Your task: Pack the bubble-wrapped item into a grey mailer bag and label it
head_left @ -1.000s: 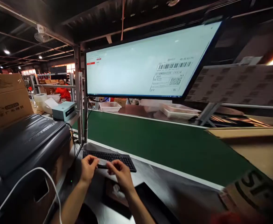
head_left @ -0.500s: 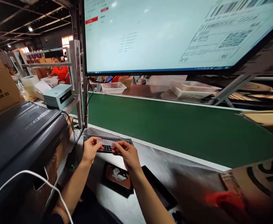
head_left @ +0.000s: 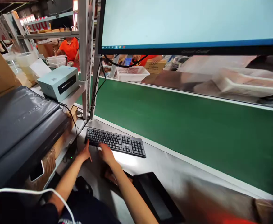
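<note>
My left hand [head_left: 85, 152] is at the near left corner of a black keyboard [head_left: 116, 141], index finger stretched toward its edge and thumb apart. Close by on the right, my right hand [head_left: 106, 153] has its fingers curled at the keyboard's front edge. Its fingertips are partly hidden, and I cannot make out what they hold. Under my right forearm lies a dark tray [head_left: 124, 175], mostly covered by the arm. Beside it sits a flat black tray-like piece [head_left: 156, 196] on the metal table. A black mouse [head_left: 84, 186] lies near my left forearm.
A large monitor [head_left: 192, 26] hangs above a green conveyor belt [head_left: 185, 124]. To the left are a dark plastic-wrapped stack [head_left: 22, 121] and a pale blue box [head_left: 59, 82]. White baskets [head_left: 133, 74] stand beyond the belt. A person in orange [head_left: 70, 49] is in the background.
Both hands have moved down toward the keyboard's front edge. The pale strip held between them earlier no longer shows. The view has shifted, and the label on the monitor is out of view.
</note>
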Demonstrator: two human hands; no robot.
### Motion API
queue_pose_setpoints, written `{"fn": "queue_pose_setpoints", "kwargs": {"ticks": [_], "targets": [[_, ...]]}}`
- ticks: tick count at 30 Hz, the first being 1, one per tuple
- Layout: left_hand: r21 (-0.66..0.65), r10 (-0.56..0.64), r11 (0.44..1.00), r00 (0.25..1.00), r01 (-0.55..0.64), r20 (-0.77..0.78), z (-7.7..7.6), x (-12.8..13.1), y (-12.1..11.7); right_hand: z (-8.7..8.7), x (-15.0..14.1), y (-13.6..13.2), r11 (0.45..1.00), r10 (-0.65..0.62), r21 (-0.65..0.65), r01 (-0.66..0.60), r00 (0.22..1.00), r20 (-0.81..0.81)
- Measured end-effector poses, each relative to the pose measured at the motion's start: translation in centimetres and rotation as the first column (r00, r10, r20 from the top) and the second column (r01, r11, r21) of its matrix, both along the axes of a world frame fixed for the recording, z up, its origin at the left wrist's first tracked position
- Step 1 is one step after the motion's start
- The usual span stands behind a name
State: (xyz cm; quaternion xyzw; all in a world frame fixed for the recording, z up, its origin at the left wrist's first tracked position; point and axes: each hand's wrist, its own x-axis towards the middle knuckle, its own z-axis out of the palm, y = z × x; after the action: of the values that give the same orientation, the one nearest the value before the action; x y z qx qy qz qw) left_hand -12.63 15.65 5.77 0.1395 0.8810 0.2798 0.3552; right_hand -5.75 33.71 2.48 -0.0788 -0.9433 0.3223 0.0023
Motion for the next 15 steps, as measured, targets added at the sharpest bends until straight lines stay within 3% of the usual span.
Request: {"fn": "queue_pose_setpoints", "kwargs": {"ticks": [1,3,9,15], "targets": [[-0.104,-0.047,0.994,0.999,0.045,-0.015,-0.1,-0.8,0.4,-0.6,-0.8,-0.6,0.996,0.058,0.069,-0.061,0.998,0.035],[-0.188,-0.067,0.981,0.996,0.055,-0.059,-0.4,-2.2,1.0,-1.5,-1.9,-1.5,0.983,0.099,0.148,-0.11,0.992,0.079],[-0.215,-0.118,0.972,0.989,0.096,-0.092,-2.1,-3.7,1.3,-3.4,-3.5,-2.3,0.978,0.105,0.173,-0.114,0.993,0.058],[-0.196,-0.128,0.975,0.986,0.104,-0.109,-3.9,-4.1,1.0,-4.8,-5.0,-3.0,0.983,0.101,0.164,-0.083,0.99,-0.099]]}}
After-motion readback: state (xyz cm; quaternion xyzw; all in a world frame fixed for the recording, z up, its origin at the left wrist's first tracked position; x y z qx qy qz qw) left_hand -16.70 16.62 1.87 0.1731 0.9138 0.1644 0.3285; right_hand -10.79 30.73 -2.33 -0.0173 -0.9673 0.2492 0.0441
